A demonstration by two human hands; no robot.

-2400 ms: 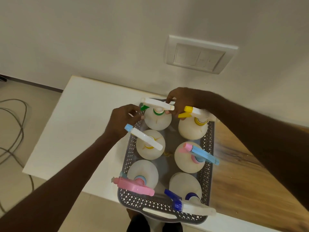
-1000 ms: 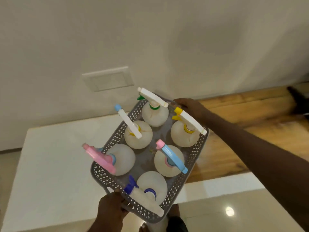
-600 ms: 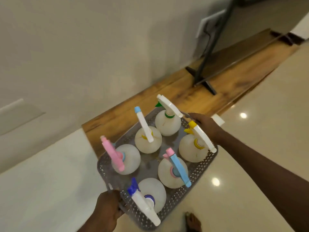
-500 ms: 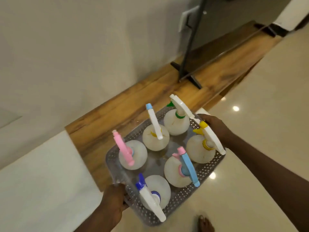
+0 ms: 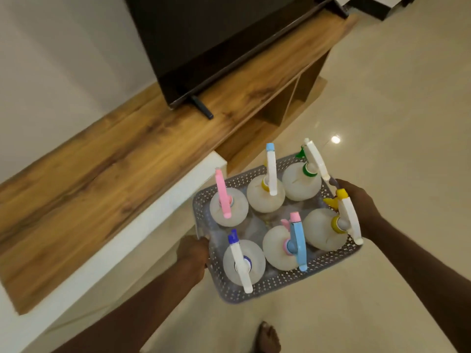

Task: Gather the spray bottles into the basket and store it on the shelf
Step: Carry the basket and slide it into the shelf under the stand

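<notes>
A grey perforated basket (image 5: 265,290) hangs in the air over the tiled floor, held at both short ends. My left hand (image 5: 192,253) grips its near-left rim and my right hand (image 5: 362,205) grips its far-right rim. Several white spray bottles stand upright inside it, with triggers in pink (image 5: 223,197), blue-tipped white (image 5: 271,171), green (image 5: 312,161), yellow (image 5: 345,217), light blue (image 5: 297,243) and dark blue (image 5: 238,261). Open wooden shelf compartments (image 5: 283,105) lie under the cabinet top, beyond the basket.
A long wooden cabinet top (image 5: 127,159) with a white edge (image 5: 142,233) runs along the wall on the left. A black television (image 5: 219,39) stands on it on a thin foot. Glossy beige floor tiles (image 5: 395,103) spread to the right. My bare foot (image 5: 267,338) shows at the bottom.
The basket has been lifted off the white table and carried rightward along the wooden cabinet. My left hand moved from the far end to the near end. The television and shelf compartments came into view.
</notes>
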